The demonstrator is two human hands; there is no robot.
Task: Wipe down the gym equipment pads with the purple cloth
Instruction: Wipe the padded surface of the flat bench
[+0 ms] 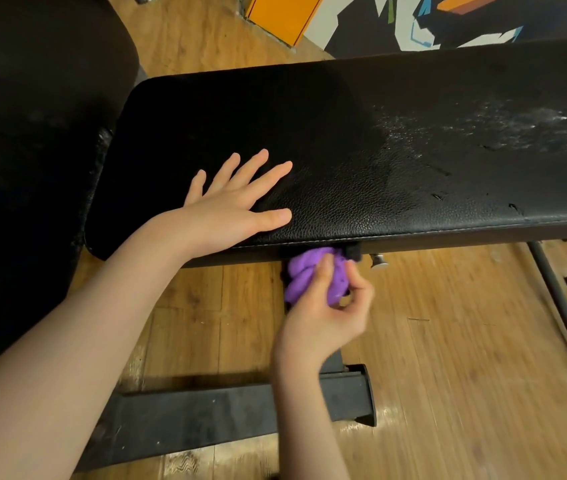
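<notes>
A long black leather bench pad (361, 140) runs across the middle of the view. White dusty marks cover its right part. My left hand (237, 199) lies flat on the pad's near left area with fingers spread. My right hand (327, 306) grips a bunched purple cloth (306, 275) just below the pad's near edge, against the pad's side and the frame under it. Part of the cloth is hidden behind my fingers.
A second black pad (32, 133) fills the left side. The bench's black metal foot (223, 420) lies on the wooden floor (465, 358) below my arms. A knob (379, 260) sticks out under the pad, and a dark bar (566, 313) slants at the right.
</notes>
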